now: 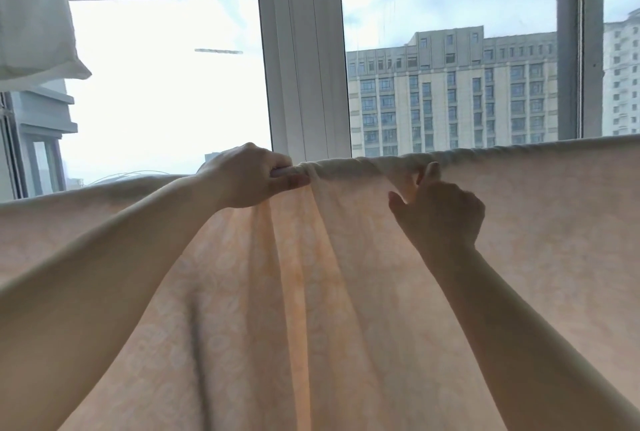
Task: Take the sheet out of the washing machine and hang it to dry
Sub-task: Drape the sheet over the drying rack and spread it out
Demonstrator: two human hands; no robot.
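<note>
A pale peach sheet (pixel 311 292) with a faint flower pattern hangs over a horizontal drying rod, filling the lower half of the view. Its top edge runs along the rod and is bunched in folds at the middle. My left hand (pixel 249 178) is closed around the rod and the bunched edge, with a bare bit of rod (pixel 282 171) showing under the fingers. My right hand (pixel 436 212) pinches a fold of the sheet just below the rod, thumb and fingers around the cloth. The washing machine is out of view.
A large window with a white frame (pixel 304 50) stands right behind the rod, with tall buildings outside. A white cloth or pillow (pixel 31 15) hangs at the upper left.
</note>
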